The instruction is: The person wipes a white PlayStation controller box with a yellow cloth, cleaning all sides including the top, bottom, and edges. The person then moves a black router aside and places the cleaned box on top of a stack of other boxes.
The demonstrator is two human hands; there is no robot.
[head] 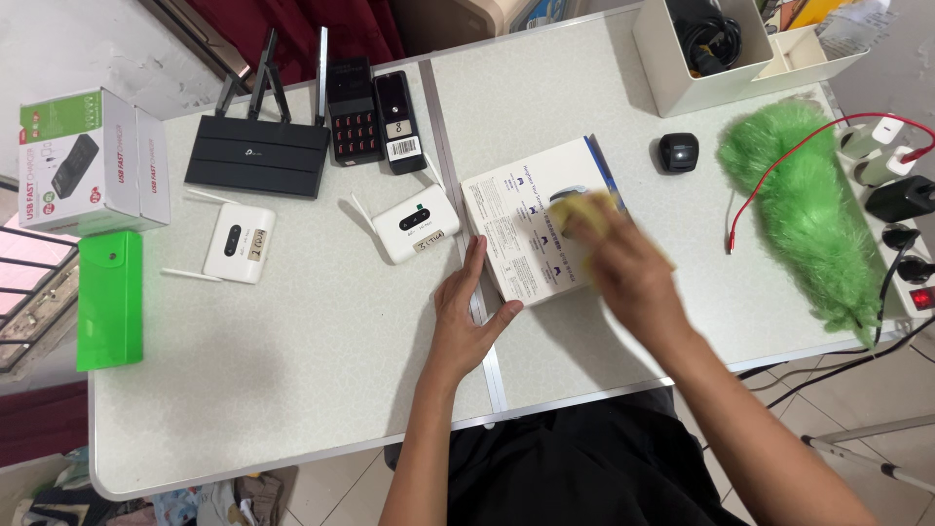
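A: Right hand (628, 268) blurred with motion, fingers bunched on a yellow cloth (592, 219), pressing it flat onto the white box (531, 229).

B: And the left hand (467, 317)?

A: Spread open, nothing pinched; fingertips against the box's near-left edge, palm flat on the table (292, 370), bracing.

B: Box position?

A: Lying flat and slightly skewed, just right of the table's centre seam, printed face up.

B: Step in hand?

A: Looks like wiping the box's top face, mid-stroke. Next probably calls for steady bracing so the box does not slide, then turning it for the other sides.

B: Nearby?

A: Small white pocket router (414, 227) just beside the box on the left; a second one (239, 244) further left. Black antenna router (258, 151) and two dark devices (375, 117) behind. Black mouse (678, 152) and green fluffy duster (808, 209) to the right, power strip (901, 219) at the far edge.

B: Surface and room?

A: Pale speckled folding table, tiled floor below, white bin (696, 58) at the back, green case (110, 297) and charger cartons (93, 161) on the left.
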